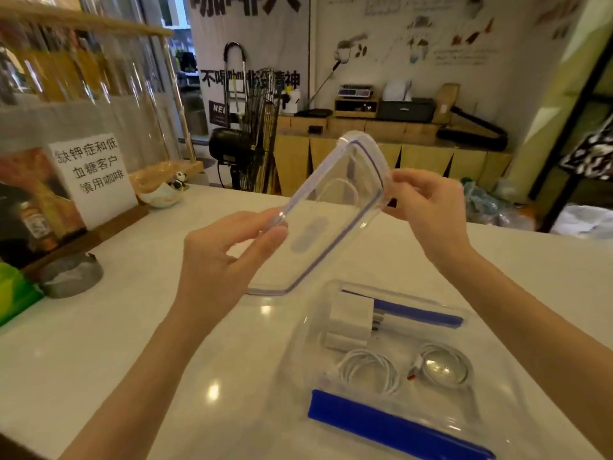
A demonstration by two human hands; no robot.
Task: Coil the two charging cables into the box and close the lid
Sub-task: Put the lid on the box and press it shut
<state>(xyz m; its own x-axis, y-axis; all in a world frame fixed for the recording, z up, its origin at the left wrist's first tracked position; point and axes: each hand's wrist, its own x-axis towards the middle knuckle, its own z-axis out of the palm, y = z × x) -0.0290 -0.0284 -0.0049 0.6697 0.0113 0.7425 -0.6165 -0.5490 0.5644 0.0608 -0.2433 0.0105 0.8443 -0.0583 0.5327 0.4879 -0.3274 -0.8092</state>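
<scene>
A clear plastic lid with a blue seal is held tilted in the air above the white counter. My left hand grips its left edge and my right hand pinches its upper right corner. Below and to the right stands the open clear box with blue clips. Inside it lie two coiled white cables, one at the left and one at the right. A white charger block sits behind them in the box.
A grey metal ashtray and a wooden stand with a paper sign are at the left of the counter. A small panda figure in a dish sits at the far edge. A green object lies at the left border.
</scene>
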